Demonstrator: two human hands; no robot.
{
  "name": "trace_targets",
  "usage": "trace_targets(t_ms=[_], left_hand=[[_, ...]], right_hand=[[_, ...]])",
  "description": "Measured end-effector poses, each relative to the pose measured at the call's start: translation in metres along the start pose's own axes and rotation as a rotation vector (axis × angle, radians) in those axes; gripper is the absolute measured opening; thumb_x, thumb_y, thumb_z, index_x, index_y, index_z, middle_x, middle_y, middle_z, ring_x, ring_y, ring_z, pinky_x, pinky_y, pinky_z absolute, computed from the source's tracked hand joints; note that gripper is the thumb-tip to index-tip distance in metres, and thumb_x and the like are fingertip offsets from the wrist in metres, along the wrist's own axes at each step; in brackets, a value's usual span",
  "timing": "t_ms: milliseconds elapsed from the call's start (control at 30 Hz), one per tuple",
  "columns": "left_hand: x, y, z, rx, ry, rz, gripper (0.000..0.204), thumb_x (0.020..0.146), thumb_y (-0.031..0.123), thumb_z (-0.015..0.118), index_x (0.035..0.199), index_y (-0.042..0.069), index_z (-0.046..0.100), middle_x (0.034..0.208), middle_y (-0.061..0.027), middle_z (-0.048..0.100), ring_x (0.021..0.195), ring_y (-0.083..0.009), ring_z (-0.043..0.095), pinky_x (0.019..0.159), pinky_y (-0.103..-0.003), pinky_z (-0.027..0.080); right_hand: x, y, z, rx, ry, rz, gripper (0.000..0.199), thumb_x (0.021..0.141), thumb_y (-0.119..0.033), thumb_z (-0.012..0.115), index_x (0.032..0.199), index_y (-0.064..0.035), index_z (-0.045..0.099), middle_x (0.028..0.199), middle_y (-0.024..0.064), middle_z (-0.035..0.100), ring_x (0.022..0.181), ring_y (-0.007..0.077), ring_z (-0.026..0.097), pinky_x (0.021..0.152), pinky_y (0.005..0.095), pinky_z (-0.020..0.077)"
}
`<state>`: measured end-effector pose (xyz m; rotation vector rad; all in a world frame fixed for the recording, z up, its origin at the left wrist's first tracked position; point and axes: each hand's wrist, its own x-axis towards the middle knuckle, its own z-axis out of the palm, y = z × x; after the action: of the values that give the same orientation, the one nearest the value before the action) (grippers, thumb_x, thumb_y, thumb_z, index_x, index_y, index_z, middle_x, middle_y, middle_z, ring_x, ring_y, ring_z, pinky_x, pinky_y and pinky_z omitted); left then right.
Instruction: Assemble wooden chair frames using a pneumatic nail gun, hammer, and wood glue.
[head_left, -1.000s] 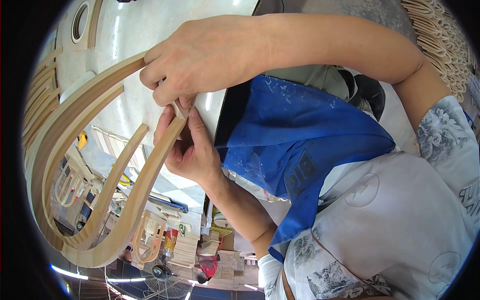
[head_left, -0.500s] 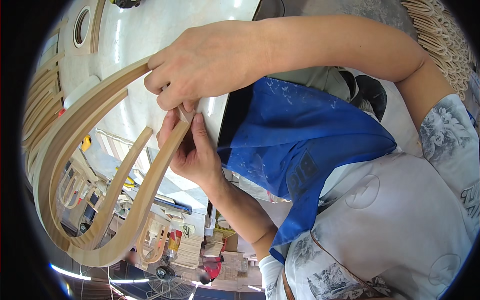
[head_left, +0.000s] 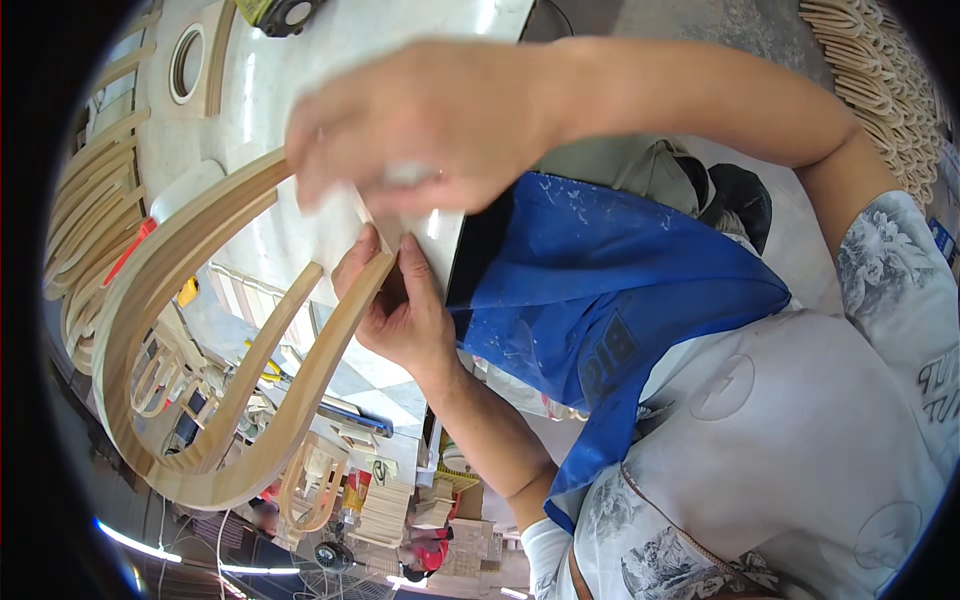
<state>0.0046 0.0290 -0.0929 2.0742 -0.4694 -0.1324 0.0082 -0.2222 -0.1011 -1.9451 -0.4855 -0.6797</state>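
A pale bent-wood frame point(head_left: 262, 455), made of curved bars in a U-like loop, stands out past the table edge. My left hand point(head_left: 408, 325) is closed on one bar end, thumb on one side and fingers on the other. Over the frame's upper arm and that held end is my right hand point(head_left: 420, 125), smeared by motion, so its fingers cannot be read. A pale flat piece point(head_left: 365, 208) shows between my right hand and the held end; its kind is too unclear to name. Below my hands lies the white tabletop point(head_left: 250, 105).
A wooden block with a round hole point(head_left: 205, 70) and a yellow-green tool point(head_left: 280, 14) lie on the table. Curved wooden parts point(head_left: 100, 190) line the left side; more are stacked point(head_left: 870, 90) at upper right. A blue apron point(head_left: 590, 280) hangs beside the table edge.
The whole view has shifted slightly, with table items appearing farther right and lower. My right hand has gone from sharp to blurred. My left hand keeps its hold on the frame.
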Motion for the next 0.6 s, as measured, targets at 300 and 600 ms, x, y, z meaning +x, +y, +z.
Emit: trace_targets(t_ms=[300,600], left_hand=[[-0.004,0.005,-0.008,-0.005,0.035,-0.014,0.032,0.098,-0.001,0.078,0.129,0.002,0.072,0.128,-0.0118,0.071,0.113,-0.0237,0.072,0.104,-0.036,0.058],[0.006,0.010,0.019,-0.050,-0.008,0.036,0.032,0.098,-0.002,0.077,0.129,0.002,0.072,0.129,-0.0112,0.073,0.115,-0.0256,0.072,0.106,-0.038,0.057]], right_hand=[[0.048,0.108,-0.069,-1.049,-0.015,-0.228,0.027,0.093,-0.014,0.066,0.118,-0.0034,0.065,0.105,0.0172,0.069,0.098,0.0369,0.068,0.091,0.0412,0.0551],[0.082,0.071,-0.143,-1.033,-0.382,0.192,0.021,0.091,-0.016,0.065,0.100,0.0033,0.070,0.089,0.0214,0.076,0.078,0.0415,0.072,0.075,0.0481,0.0585]])
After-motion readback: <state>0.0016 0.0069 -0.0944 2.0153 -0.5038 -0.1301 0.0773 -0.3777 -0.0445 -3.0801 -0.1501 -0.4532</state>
